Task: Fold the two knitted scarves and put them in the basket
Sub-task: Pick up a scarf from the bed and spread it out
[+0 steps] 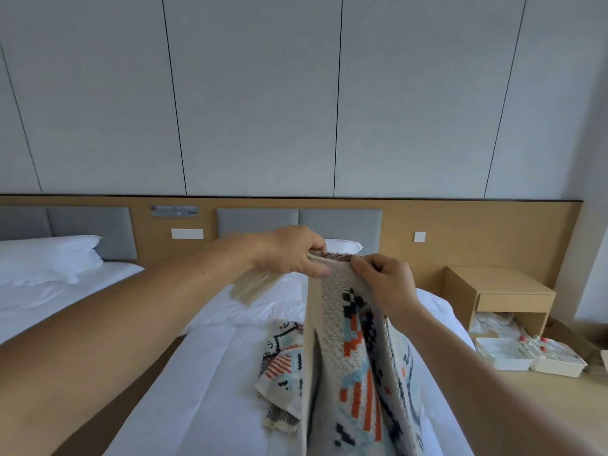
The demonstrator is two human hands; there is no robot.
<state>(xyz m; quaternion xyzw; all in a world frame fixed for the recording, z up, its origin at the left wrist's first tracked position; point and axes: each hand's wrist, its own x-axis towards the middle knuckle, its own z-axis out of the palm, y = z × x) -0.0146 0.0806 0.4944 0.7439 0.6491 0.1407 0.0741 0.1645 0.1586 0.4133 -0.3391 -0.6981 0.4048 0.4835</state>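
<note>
The patterned knitted scarf (348, 357) hangs above the white bed (204, 373), with more patterned knit bunched on the cover beside it. The left hand (292, 251) and right hand (385, 281) pinch its top edge, each grip closed on the knit. Beige fringe (253, 287) trails under the left hand. A pillow (342, 245) lies beyond.

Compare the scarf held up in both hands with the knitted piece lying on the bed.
The held scarf hangs from the left hand and right hand, which grip its upper edge; the knitted piece lies crumpled on the bed, untouched. The held scarf shows a beige fringe at the top; the knitted piece shows none. Both are cream with orange, pale blue and dark patterns. One scarf or two: cannot tell.
</note>
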